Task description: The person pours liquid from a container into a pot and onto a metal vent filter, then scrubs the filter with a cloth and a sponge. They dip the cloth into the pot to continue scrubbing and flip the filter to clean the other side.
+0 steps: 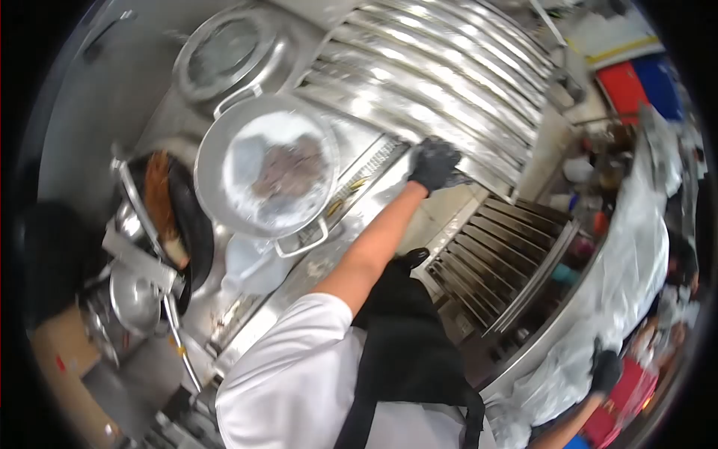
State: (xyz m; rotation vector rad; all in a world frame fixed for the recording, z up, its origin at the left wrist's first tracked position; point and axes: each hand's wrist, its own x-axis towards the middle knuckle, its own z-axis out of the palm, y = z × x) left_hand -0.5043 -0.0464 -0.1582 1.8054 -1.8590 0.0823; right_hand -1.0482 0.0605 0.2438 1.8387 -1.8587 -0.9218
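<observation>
The right hand (606, 370) is showing beside clear plastic (632, 258); the left hand (434, 163) is meeting the slatted panel (437, 78) near the pot (212, 179). Whether either's fingers are clamping, I cannot tell; steady, level support is probably serving best.

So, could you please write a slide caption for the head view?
Gloved left hand at a ridged metal panel, near a two-handled pot of foamy liquid; gloved right hand by plastic sheeting.

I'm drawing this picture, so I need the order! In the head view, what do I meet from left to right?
Silver bowl, big two-handled pot, left gloved hand, right gloved hand, blue panel.
</observation>
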